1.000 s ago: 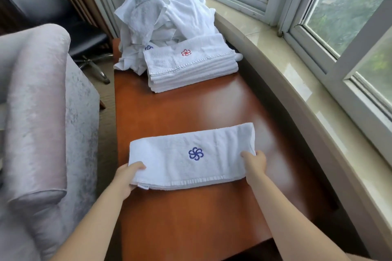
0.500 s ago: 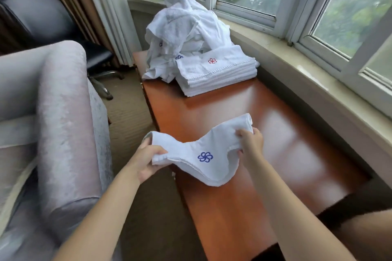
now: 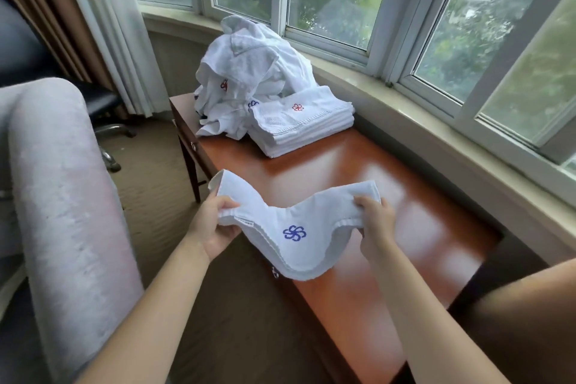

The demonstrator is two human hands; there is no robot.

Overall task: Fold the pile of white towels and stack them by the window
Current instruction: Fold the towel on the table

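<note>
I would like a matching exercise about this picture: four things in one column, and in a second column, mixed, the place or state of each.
Things:
1. folded towel with blue flower
2. stack of folded towels
3. unfolded pile of towels
4. armchair

Places or states:
A. heaped at the far end of the table, behind the stack
B. left of the table, on the floor
C. held in the air by the left hand and the right hand, sagging in the middle
D. lying flat on the table, red flower on top

Pairs: 1-C, 2-D, 3-A, 4-B
</note>
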